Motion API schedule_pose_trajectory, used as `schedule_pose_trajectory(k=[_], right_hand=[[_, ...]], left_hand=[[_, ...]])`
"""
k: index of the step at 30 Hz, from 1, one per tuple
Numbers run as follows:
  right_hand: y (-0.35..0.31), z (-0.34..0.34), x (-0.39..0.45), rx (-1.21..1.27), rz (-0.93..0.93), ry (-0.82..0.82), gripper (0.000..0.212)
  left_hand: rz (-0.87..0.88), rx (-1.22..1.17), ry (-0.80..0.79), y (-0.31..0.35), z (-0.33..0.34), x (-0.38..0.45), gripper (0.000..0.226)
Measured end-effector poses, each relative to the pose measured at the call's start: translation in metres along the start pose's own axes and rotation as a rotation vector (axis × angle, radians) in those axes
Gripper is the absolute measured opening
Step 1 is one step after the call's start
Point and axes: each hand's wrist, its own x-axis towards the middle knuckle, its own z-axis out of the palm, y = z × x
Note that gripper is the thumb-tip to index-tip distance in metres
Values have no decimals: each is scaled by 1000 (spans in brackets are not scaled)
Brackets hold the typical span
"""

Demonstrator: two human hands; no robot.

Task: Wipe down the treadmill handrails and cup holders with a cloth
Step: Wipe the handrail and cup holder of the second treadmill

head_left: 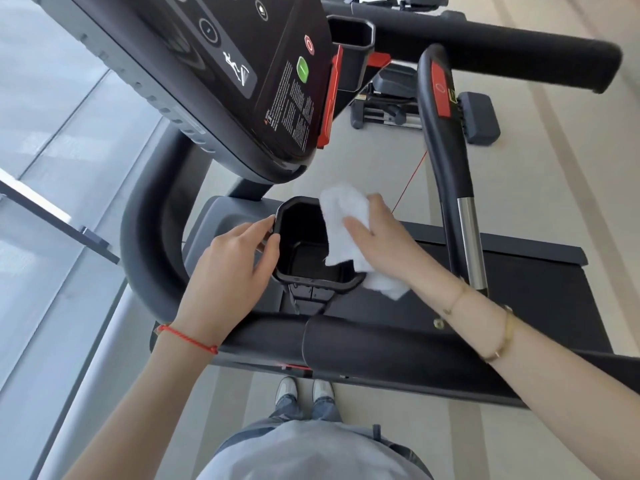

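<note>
Head view. The console panel [242, 74] carries a block of small white print, too fine to read, beside a green oval button [302, 69] and a red octagonal button [309, 45]; a running-figure pictogram lies further along the panel from these. Below the console, the near cup holder [304, 244], a black angular bin, shows a dark interior with no separate contents discernible apart from the cloth. The white cloth [341, 220] drapes over the cup holder's right rim and hangs partly inside. The right hand [374, 240] presses on the cloth, its fingers curled around it. The left hand [232, 265] grips the cup holder's left rim, thumb and index finger pinching its edge. A second cup holder [351, 43] sits beyond the console. The handrail [346, 344] crosses just below the near cup holder, under both wrists.
</note>
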Motion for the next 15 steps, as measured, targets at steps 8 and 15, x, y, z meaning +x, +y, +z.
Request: schedule_pose_trajectory(k=[8,15], right_hand=[[-25,-11,43,-413,-409,-160,34],[-33,-3,42,-499,-459,-58,33]], left_hand=[[-6,5,20,0,1,-1,36],[-32,4,27,2,1,0,35]])
